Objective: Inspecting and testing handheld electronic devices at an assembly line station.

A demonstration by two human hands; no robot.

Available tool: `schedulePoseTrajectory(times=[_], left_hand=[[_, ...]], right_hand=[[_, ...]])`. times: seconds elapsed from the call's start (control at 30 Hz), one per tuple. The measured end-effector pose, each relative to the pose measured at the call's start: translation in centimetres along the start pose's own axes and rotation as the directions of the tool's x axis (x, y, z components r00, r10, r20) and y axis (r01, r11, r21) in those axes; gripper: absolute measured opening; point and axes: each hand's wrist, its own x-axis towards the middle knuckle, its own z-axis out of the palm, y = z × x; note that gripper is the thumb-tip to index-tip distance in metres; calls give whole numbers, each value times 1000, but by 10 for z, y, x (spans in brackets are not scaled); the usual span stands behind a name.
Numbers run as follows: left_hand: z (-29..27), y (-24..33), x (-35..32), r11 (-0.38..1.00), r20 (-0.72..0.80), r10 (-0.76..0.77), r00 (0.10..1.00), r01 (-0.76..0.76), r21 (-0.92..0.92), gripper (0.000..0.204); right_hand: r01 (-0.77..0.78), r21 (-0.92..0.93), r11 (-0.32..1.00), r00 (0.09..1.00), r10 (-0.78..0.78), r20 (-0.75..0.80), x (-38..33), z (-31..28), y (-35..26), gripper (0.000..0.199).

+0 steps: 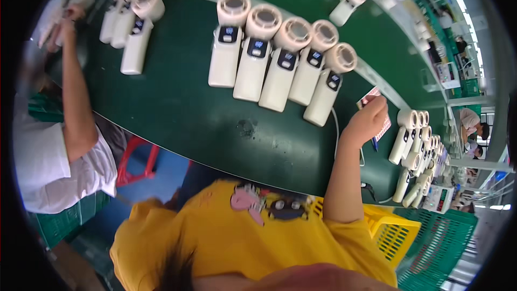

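My right hand [369,121] is raised over the right side of the green conveyor belt [177,102]. It is closed on a small red and white sheet [371,96] that sticks out above and below the fingers. A row of several white handheld fans [280,62] with round heads and small dark screens lies on the belt just left of the hand. The nearest fan [326,91] is about a hand's width away. A thin white cable [336,129] runs down beside that fan. My left hand is out of sight.
A co-worker in a white shirt [48,167] sits at the left, one arm [75,91] reaching up near three more fans [132,27]. Further fans are bunched at the right [414,140] and top [344,2]. A yellow basket [396,231], a green crate [444,248] and a red stool [137,159] stand below the belt.
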Motion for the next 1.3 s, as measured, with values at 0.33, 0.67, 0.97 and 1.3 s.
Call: schedulePoseTrajectory(times=[0.33,0.67,0.97,1.3], left_hand=[[-19,118,-43,993,192,-76,979,56,108,36],[-32,330,-52,883,194,184,963,-249,398,20],[-42,489,-195,516,450,556,699,-714,473,14],[97,632,-81,196,-137,970,201,-314,929,34]], right_hand=[[-236,-317,919,948,289,133,12,10,1,32],[-206,-176,963,879,261,400,20,-16,4,28],[428,-126,895,634,-198,747,13,-40,14,19],[-454,175,873,695,225,683,36,-52,-3,19]])
